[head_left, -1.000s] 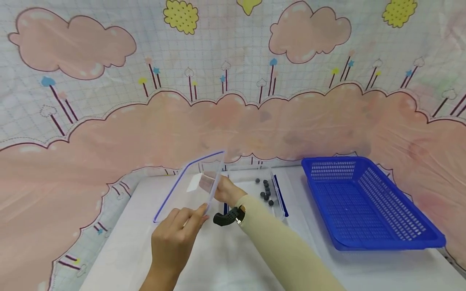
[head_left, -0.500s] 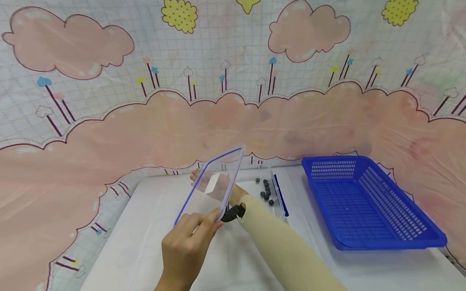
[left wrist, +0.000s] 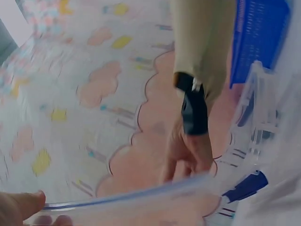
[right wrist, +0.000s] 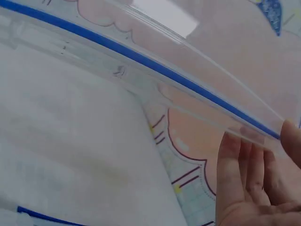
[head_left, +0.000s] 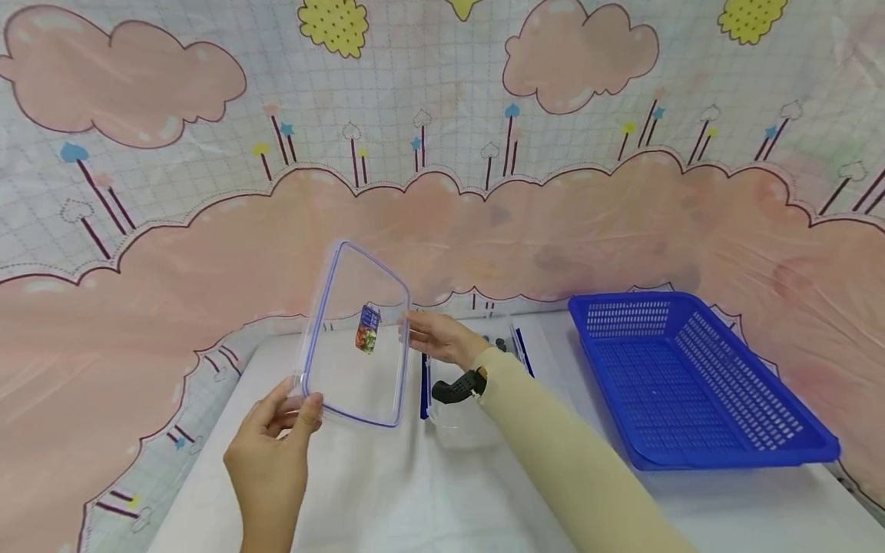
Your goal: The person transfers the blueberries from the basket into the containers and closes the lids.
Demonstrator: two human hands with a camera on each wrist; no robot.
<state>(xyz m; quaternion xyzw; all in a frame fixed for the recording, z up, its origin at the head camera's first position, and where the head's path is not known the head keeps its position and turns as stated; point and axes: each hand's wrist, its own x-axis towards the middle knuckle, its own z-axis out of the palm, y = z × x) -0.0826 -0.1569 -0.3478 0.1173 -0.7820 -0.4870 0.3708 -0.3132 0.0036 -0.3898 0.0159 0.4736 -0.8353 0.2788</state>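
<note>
A clear plastic lid (head_left: 339, 376) with a blue seal stands tilted between both hands in the head view, a colourful label on it. My left hand (head_left: 270, 453) pinches its lower left corner between thumb and fingers. At the opposite edge, my right hand (head_left: 442, 338) has its thumb on one face and its fingers on the other, seen also in the right wrist view, where the blue seal (right wrist: 155, 70) crosses the picture. Behind my right wrist sits a clear container (head_left: 459, 434) with blue side clips; a few dark balls (head_left: 501, 344) show inside, the others hidden by my arm.
A blue perforated basket (head_left: 733, 465) stands on the right of the white-covered table (head_left: 373, 491). A cloth printed with clouds (head_left: 581, 61) hangs behind the table. My right sleeve (head_left: 553, 445) passes over the container.
The lid has swung round so its labelled face shows, and it has risen. My left hand has shifted left with it. My right hand has come from behind the lid to its right edge.
</note>
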